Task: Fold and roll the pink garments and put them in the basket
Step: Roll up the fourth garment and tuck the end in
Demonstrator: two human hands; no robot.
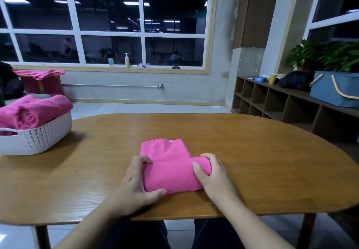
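A pink garment lies on the wooden table in front of me, its near part rolled into a thick tube and its far part still flat, with a small snap button showing. My left hand grips the left end of the roll, thumb under its near edge. My right hand grips the right end, thumb on top and fingers curled over the far side. A white woven basket stands at the table's left and holds rolled pink garments.
More pink garments hang over a wooden stool at the back left. To the right runs a low cubby shelf with a blue basket, a yellow cup and a plant. A window wall lies behind the table.
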